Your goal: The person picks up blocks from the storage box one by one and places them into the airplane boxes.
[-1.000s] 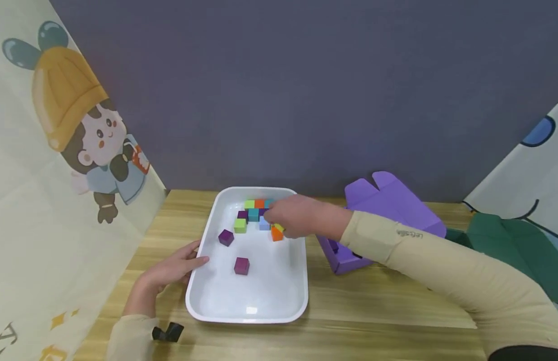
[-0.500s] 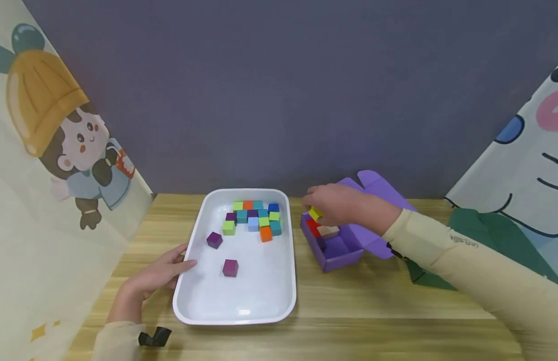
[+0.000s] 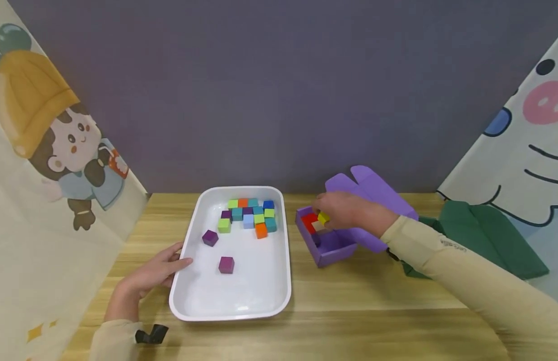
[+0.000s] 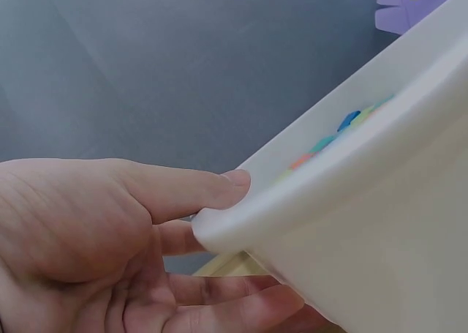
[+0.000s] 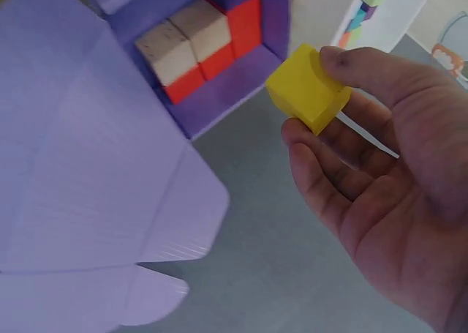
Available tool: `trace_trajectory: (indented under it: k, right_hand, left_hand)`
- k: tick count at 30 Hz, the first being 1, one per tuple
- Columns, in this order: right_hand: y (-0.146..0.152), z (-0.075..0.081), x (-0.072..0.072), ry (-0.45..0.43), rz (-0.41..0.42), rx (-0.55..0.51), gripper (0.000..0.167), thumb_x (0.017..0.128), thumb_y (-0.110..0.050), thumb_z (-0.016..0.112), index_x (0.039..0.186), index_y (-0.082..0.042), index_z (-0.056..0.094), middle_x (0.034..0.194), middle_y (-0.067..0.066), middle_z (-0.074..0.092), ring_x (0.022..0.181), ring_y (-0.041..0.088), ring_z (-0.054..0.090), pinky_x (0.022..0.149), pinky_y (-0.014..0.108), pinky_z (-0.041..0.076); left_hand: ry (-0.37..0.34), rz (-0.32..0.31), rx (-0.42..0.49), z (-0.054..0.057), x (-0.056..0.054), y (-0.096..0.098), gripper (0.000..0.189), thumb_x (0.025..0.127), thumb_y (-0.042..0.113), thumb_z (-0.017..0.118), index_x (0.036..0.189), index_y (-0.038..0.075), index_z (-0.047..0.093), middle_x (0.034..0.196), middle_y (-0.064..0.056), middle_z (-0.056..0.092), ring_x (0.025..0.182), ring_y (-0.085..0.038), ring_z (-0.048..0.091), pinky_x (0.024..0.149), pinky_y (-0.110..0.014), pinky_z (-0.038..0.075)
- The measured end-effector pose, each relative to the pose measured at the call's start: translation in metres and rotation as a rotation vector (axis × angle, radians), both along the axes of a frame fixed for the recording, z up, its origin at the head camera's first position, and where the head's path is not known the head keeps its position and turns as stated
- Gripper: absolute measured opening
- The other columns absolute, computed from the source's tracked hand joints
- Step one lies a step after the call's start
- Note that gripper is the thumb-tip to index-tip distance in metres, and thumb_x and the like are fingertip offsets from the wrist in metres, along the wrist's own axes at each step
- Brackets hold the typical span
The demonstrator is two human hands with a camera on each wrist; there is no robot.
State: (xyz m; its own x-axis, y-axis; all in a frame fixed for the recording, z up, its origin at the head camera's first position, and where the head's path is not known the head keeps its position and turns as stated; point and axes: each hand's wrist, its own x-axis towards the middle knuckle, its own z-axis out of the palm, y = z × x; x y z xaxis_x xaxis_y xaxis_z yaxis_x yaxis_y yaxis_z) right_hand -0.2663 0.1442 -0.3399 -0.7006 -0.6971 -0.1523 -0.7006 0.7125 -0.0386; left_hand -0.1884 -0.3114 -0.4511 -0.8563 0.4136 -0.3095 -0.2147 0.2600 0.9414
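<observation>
My right hand (image 3: 344, 208) pinches a yellow cube (image 5: 307, 88) between thumb and fingers, above the far part of an open purple box (image 3: 336, 256). Inside that box lie red blocks (image 5: 247, 29) and two pale wooden blocks (image 5: 167, 51), several in all, against one end. On the left, my left hand (image 3: 154, 271) holds the rim of a white tray (image 3: 231, 301), thumb on top and fingers beneath, as the left wrist view shows. Several coloured cubes (image 3: 248, 221) are grouped at the tray's far end. Two purple cubes (image 3: 226, 264) sit apart, nearer its middle.
The purple box's lid (image 3: 382, 193) stands folded back to the right. Beyond it lies a green box (image 3: 491, 240), partly behind the right sleeve. A dark wall (image 3: 279, 100) rises behind the wooden table (image 3: 373, 311), with printed cloth on both sides.
My right hand has carried the yellow cube out of the tray, rightward to above the purple box. My left hand has stayed at the tray's rim. The head view has shifted right.
</observation>
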Motion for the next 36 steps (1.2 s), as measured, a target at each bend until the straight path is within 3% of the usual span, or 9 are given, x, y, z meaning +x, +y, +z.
trace_trajectory:
  k: [6, 14, 22, 29, 36]
  right_hand:
    - [0.005, -0.007, -0.003, -0.001, 0.004, 0.004, 0.024, 0.076, -0.010, 0.081, 0.095, -0.008, 0.066, 0.088, 0.001, 0.062, 0.074, 0.018, 0.054, 0.070, 0.032, 0.052]
    - [0.014, -0.019, -0.005, -0.042, -0.038, 0.035, 0.026, 0.078, -0.011, 0.081, 0.101, -0.010, 0.067, 0.091, 0.000, 0.063, 0.076, 0.018, 0.054, 0.074, 0.033, 0.053]
    - [0.010, -0.036, -0.006, -0.047, 0.039, 0.049, 0.025, 0.077, -0.011, 0.081, 0.098, -0.006, 0.068, 0.089, 0.003, 0.064, 0.075, 0.019, 0.056, 0.075, 0.035, 0.053]
    - [0.000, -0.039, -0.013, -0.059, 0.125, 0.010, 0.017, 0.074, 0.003, 0.072, 0.087, -0.005, 0.065, 0.081, 0.003, 0.062, 0.071, 0.019, 0.053, 0.069, 0.032, 0.050]
    - [0.003, -0.043, -0.017, -0.066, 0.093, 0.055, 0.021, 0.073, 0.003, 0.074, 0.089, -0.006, 0.065, 0.082, 0.002, 0.063, 0.070, 0.017, 0.052, 0.068, 0.031, 0.050]
  left_hand:
    - [-0.016, 0.012, 0.002, -0.001, 0.000, -0.005, 0.074, 0.102, 0.025, 0.054, 0.153, 0.000, 0.007, 0.133, -0.034, 0.044, 0.100, -0.039, 0.063, 0.076, -0.051, 0.056]
    - [0.001, 0.005, 0.003, -0.004, -0.003, -0.004, 0.070, 0.102, 0.024, 0.053, 0.153, 0.000, 0.012, 0.137, -0.034, 0.042, 0.101, -0.039, 0.063, 0.076, -0.051, 0.056]
    - [-0.012, 0.001, 0.001, -0.006, -0.001, -0.006, 0.071, 0.102, 0.023, 0.052, 0.153, -0.001, 0.009, 0.132, -0.033, 0.047, 0.100, -0.038, 0.064, 0.076, -0.051, 0.056]
    - [0.002, 0.015, -0.011, -0.004, 0.004, -0.008, 0.072, 0.102, 0.022, 0.053, 0.152, -0.003, 0.008, 0.132, -0.036, 0.046, 0.100, -0.038, 0.063, 0.076, -0.050, 0.056]
    - [0.004, 0.014, -0.027, -0.003, -0.001, -0.001, 0.072, 0.101, 0.024, 0.054, 0.153, -0.001, 0.010, 0.133, -0.036, 0.045, 0.102, -0.038, 0.063, 0.076, -0.050, 0.056]
